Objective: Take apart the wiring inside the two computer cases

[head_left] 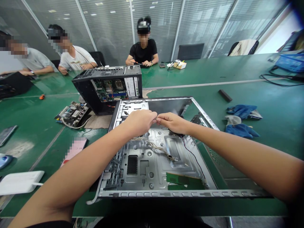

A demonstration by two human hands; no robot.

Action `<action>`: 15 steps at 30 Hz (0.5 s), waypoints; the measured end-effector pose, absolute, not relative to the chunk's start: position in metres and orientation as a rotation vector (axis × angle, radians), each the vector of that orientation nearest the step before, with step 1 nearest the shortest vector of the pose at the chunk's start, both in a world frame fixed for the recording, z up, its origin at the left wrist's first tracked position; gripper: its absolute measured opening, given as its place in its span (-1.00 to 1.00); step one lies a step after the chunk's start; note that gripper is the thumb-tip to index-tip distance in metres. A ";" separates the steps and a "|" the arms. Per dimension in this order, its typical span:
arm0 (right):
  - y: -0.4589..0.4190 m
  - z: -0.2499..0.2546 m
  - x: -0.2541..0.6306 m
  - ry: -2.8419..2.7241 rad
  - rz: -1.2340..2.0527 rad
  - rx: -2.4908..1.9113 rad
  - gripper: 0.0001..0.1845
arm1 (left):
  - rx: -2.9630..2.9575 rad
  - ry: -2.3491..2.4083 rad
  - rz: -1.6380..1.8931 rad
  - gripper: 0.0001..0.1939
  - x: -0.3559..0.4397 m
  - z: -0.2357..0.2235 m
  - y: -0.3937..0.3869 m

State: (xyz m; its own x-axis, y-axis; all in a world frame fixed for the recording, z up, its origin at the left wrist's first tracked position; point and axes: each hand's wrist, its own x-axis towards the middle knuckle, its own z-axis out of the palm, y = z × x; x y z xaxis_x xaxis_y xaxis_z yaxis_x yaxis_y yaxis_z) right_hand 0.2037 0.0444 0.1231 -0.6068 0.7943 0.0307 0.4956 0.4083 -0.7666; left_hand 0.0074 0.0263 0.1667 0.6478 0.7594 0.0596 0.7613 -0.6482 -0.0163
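Both my hands meet over an open computer case that lies on its side in front of me. My left hand is closed, its fingertips pinched together. Against them press the thumb and fingers of my right hand, closed as well. Whatever sits between the fingertips is too small to make out. Below the hands, a twisted bundle of cables runs across the bare metal floor of the case. Green memory modules lie inside near the front rim.
Behind the case stands a second computer tower, its side open. A loose circuit board lies left of it. Blue gloves and a dark bar rest on the right. A pink phone and white adapter lie left. Several people sit across.
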 end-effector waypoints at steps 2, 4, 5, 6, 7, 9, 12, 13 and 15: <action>0.045 0.123 0.204 -2.289 1.020 -1.101 -0.70 | -2.824 -1.294 -0.077 -0.75 0.007 0.165 0.027; 0.046 0.123 0.205 -2.302 1.002 -1.091 -0.70 | -2.818 -1.299 -0.080 -0.75 0.006 0.164 0.028; 0.046 0.123 0.205 -2.307 0.993 -1.084 -0.70 | -2.811 -1.303 -0.085 -0.75 0.006 0.163 0.028; 0.046 0.123 0.205 -2.310 0.985 -1.078 -0.69 | -2.806 -1.306 -0.094 -0.76 0.006 0.163 0.028; 0.046 0.123 0.205 -2.311 0.981 -1.073 -0.69 | -2.800 -1.308 -0.105 -0.76 0.006 0.163 0.028; 0.047 0.122 0.205 -2.306 0.980 -1.064 -0.69 | -2.795 -1.314 -0.126 -0.78 0.005 0.162 0.028; 0.047 0.122 0.205 -2.293 0.989 -1.054 -0.69 | -2.794 -1.318 -0.135 -0.83 0.006 0.163 0.027; 0.047 0.122 0.205 -2.292 0.991 -1.053 -0.69 | -2.793 -1.322 -0.129 -0.84 0.006 0.163 0.027; 0.047 0.121 0.204 -2.279 0.988 -1.067 -0.69 | -2.782 -1.343 -0.116 -0.83 0.006 0.165 0.026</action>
State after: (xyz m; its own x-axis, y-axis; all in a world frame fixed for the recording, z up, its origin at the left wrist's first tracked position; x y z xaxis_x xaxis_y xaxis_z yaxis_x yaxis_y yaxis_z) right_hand 0.2041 0.0467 0.1210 -0.6087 0.7891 0.0828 0.4788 0.4486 -0.7546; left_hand 0.0065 0.0261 0.1645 0.6200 0.7795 0.0893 0.7833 -0.6215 -0.0128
